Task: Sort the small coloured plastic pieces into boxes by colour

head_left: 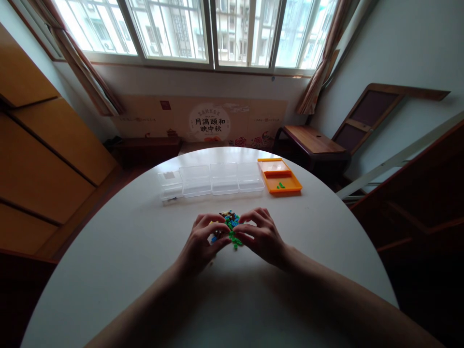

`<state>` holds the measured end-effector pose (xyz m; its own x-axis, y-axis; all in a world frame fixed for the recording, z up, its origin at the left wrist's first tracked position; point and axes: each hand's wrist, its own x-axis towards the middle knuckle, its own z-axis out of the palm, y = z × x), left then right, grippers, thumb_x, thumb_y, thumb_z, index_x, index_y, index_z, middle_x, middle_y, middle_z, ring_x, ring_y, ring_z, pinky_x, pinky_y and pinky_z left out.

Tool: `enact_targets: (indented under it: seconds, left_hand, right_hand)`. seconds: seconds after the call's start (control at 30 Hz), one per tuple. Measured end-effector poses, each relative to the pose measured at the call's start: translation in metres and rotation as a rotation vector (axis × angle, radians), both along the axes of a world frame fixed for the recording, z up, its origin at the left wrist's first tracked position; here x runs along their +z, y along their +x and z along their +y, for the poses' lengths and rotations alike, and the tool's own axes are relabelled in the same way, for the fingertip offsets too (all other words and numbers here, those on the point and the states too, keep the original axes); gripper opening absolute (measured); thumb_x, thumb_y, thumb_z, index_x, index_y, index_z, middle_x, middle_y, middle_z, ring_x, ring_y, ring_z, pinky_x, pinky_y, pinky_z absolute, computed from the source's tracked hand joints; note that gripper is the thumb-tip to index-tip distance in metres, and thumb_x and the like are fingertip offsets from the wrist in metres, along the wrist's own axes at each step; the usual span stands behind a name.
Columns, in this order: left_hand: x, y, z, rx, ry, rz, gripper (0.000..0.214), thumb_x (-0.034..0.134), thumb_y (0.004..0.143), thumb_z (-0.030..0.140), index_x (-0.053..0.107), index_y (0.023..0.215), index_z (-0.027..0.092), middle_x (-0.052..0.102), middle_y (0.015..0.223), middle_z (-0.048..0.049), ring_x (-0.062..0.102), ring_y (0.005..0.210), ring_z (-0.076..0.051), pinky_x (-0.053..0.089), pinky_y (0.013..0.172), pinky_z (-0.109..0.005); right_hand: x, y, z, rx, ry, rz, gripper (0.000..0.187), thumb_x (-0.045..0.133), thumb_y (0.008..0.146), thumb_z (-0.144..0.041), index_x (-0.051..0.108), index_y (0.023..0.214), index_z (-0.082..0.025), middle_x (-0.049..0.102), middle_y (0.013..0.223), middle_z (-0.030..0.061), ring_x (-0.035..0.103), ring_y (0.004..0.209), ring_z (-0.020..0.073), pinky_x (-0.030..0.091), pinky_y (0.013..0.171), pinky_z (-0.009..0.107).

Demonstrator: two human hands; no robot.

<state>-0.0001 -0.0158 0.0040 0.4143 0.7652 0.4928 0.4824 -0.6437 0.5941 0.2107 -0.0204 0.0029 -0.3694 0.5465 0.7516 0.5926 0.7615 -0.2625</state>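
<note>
A small pile of plastic toy bricks point(234, 219) in green, blue, brown and cream lies near the middle of the white round table. My left hand point(203, 237) is at the pile's left side, thumb and index finger closed in a pinch at a small green toy brick point(232, 234). From the right, my right hand point(263, 234) meets it with its thumb and index fingertips closed at the same green piece. The fingertips of both hands nearly touch. Loose green bricks point(235, 245) lie just below them, and my fingers hide part of the pile.
Behind the pile stands a row of clear plastic boxes point(224, 186). To their right, an orange tray point(293, 190) holds a few green bricks point(281, 185). The table point(119, 251) has a curved edge. Beyond it are a wooden chair point(315, 137) and a window.
</note>
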Motion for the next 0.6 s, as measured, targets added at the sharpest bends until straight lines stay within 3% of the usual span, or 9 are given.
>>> enact_targets:
  seconds: [0.27,0.6]
  left_hand:
    - [-0.0003,0.0017,0.0007,0.043,0.157,0.008,0.003,0.067,0.083,0.023,0.069,0.086,0.023,0.063,0.101,-0.0060,0.052,0.099,-0.022,0.045,0.088,-0.038]
    - [0.0001,0.0028,-0.0014,0.072,0.241,0.079,0.005,0.065,0.084,0.021,0.068,0.088,0.023,0.063,0.103,-0.0055,0.052,0.099,-0.021,0.044,0.086,-0.038]
  right_hand:
    - [-0.0022,-0.0020,0.0007,0.001,-0.044,0.031,0.006,0.069,0.083,-0.031,0.072,0.082,-0.026,0.067,0.091,0.0026,0.057,0.086,0.0165,0.040,0.078,0.033]
    - [-0.0026,-0.0026,0.0005,-0.002,-0.058,0.037,0.005,0.068,0.084,-0.029,0.072,0.082,-0.026,0.067,0.093,0.0028,0.057,0.087,0.0170,0.041,0.079,0.034]
